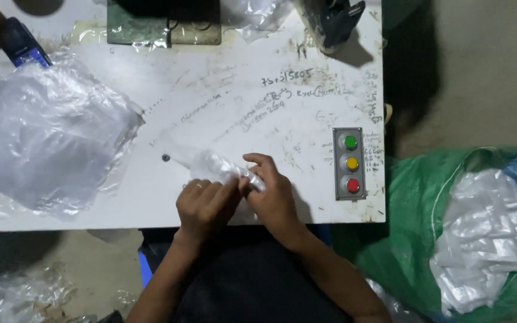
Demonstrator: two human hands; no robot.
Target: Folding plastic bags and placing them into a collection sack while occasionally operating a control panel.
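Far left of frame: a big heap of loose, clear, crumpled plastic bags (43, 143) lies on the scuffed white flat-topped desk (169, 90); being so light, it could slide off the near left edge if brushed.
Upper left corner: a blue-handled tool (22, 43) juts in, half under the heap's edge (its working end is out of view), so a bag could snag on it.
Lower centre, left hand (204, 206): fingers curled and closed, pinching the near end of a small clear crumpled plastic bag (216, 168).
Where the bag is: on the desk just above the near edge, caught between both hands, its free end trailing toward the upper left.
Lower centre, right hand (273, 191): fingers bent over the bag, pressing and pinching it against the left hand's grip.
Risk at the hands: the film looks thin and slippery; pulling the two pinches apart too hard could tear or stretch it, and a loose pinch could let it slip off the edge into the lap.
Right of centre: a grey metal control box with green, yellow and red round buttons (349, 163) sits near the right hand (a stray elbow or wrist could press one).
Far right: an open green woven sack (414, 197) full of clear bags stands on the floor beside the desk; it is full, so bags could spill out.
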